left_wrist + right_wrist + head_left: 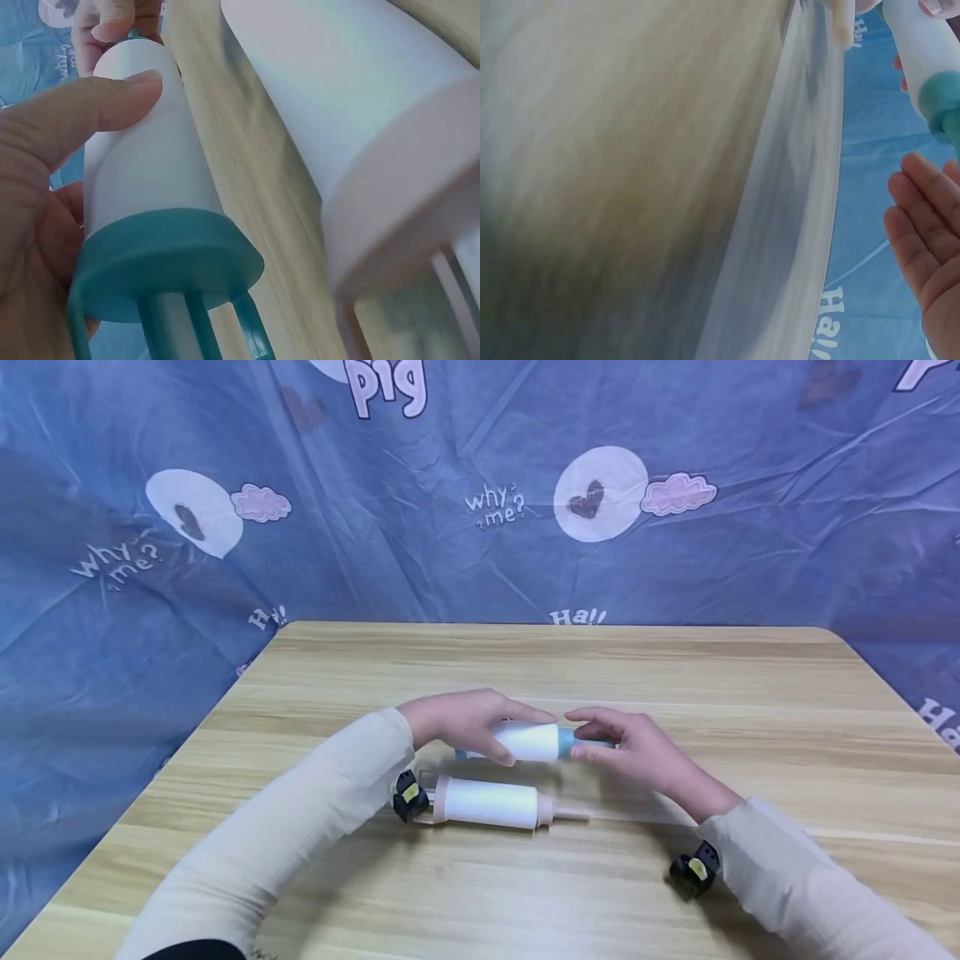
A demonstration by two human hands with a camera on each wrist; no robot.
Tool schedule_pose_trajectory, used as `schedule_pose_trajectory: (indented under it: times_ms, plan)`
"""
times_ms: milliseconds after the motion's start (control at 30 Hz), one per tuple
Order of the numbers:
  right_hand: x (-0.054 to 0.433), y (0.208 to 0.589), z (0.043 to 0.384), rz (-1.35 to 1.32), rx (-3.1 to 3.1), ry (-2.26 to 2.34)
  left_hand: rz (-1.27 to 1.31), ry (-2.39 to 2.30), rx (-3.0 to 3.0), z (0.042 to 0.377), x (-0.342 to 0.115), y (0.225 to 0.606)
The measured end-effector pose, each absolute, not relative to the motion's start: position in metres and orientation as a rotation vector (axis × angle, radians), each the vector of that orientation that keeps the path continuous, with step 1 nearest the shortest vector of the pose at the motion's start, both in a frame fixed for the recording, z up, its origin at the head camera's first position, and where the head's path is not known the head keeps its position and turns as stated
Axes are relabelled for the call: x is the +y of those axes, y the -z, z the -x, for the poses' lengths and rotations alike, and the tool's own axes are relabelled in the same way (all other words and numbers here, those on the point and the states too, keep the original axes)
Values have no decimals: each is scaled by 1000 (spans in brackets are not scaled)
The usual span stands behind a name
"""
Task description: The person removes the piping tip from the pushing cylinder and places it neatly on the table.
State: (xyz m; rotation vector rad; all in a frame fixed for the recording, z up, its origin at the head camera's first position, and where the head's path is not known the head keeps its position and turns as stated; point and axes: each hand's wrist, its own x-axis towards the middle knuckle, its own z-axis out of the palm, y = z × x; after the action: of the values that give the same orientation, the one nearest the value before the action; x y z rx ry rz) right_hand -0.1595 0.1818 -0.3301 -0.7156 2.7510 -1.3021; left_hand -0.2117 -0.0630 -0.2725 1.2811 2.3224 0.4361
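A balloon pump with a white barrel (pixel 531 741) and teal ends is held by my left hand (pixel 480 720). In the left wrist view its teal flange (pixel 172 255) with several struts faces the camera, and my thumb lies along the barrel. My right hand (pixel 630 745) is at the pump's nozzle end, thumb below and fingers above the thin teal tip. The right wrist view shows its fingers fairly straight, close under the teal collar (pixel 941 101). A second pump, white with pale pink ends (pixel 491 802), lies on the table just in front, near my left wrist.
The wood-grain table (pixel 525 893) extends under both arms. Behind it hangs a blue printed cloth (pixel 450 552). A small black camera (pixel 410 796) on my left wrist overlaps the pink pump's handle end; another camera (pixel 696 870) sits on my right wrist.
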Motion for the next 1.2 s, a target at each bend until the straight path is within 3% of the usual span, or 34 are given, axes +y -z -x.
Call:
schedule_pose_trajectory:
  times_ms: [833, 1200]
  plan:
    - [178, 331, 148, 717, 2528, 1498, -1412, -565, 2268, 193, -64, 273]
    - [180, 339, 149, 845, 2574, 1479, -1385, -592, 2258, 194, -64, 276]
